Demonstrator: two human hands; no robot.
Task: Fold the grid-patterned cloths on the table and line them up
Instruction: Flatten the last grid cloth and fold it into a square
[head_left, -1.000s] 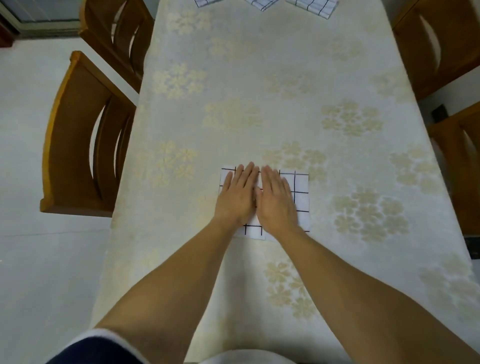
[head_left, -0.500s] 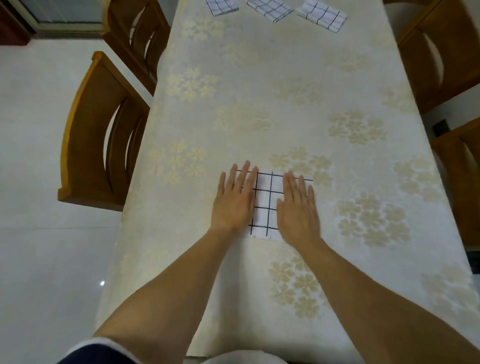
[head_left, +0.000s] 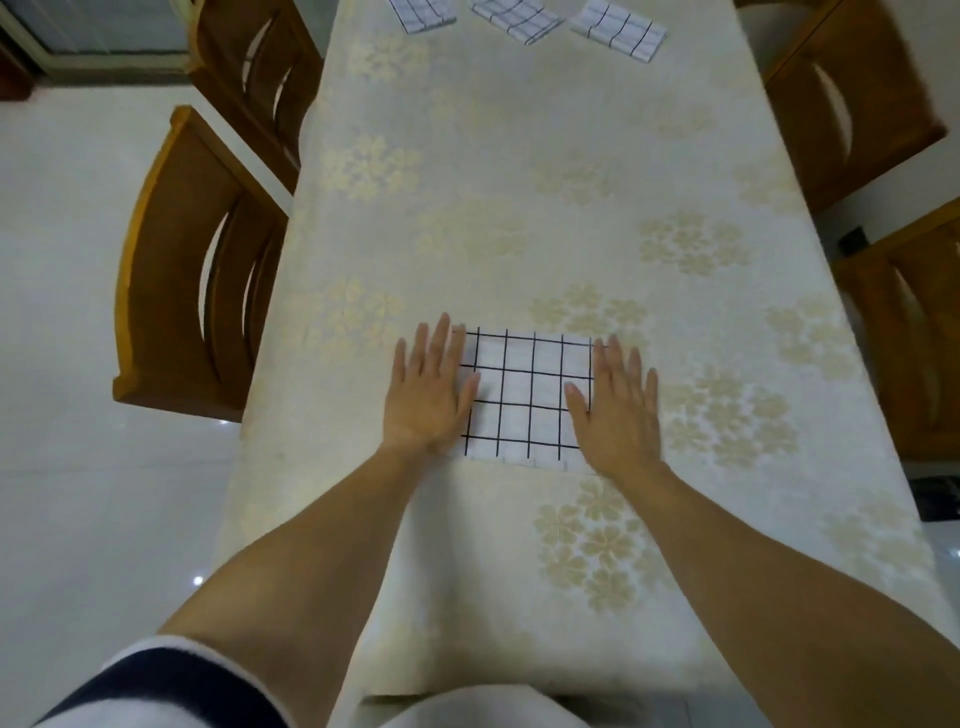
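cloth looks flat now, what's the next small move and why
Probably lift the folded cloth and carry it toward the three folded ones at the far end: it lies flat, with the left hand and right hand open at its side edges.

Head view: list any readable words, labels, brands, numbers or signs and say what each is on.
None can be read.
The near grid-patterned cloth between the left hand and right hand shows only black lines.
The three far cloths show only grid lines.
The tablecloth has only a floral pattern.
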